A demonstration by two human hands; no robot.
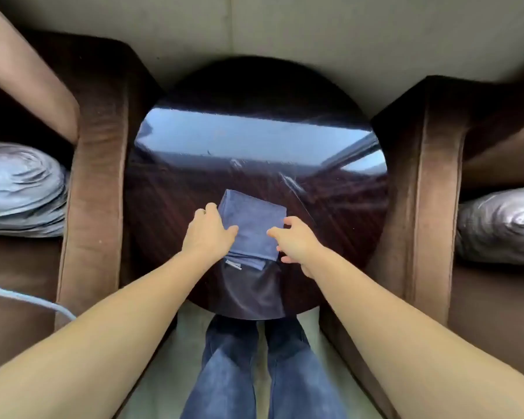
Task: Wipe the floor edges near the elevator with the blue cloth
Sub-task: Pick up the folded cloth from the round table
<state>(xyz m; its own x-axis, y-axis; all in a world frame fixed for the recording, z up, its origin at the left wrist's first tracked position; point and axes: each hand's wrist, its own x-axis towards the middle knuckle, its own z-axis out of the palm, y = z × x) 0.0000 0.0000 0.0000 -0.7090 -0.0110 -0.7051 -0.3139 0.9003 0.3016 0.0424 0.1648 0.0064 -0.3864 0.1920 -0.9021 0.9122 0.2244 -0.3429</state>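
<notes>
Bare forearms [103,328] cross the round desk [254,146]; left hand [208,234] pinches the folded blue cloth [251,228], right hand's [295,241] relaxed fingers [273,233] touch it.

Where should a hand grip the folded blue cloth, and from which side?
Pinch the near edge of the blue cloth, coming from the person's side: it lies flat on the round table, and its stacked folds show there, so all layers should lift together.
</notes>
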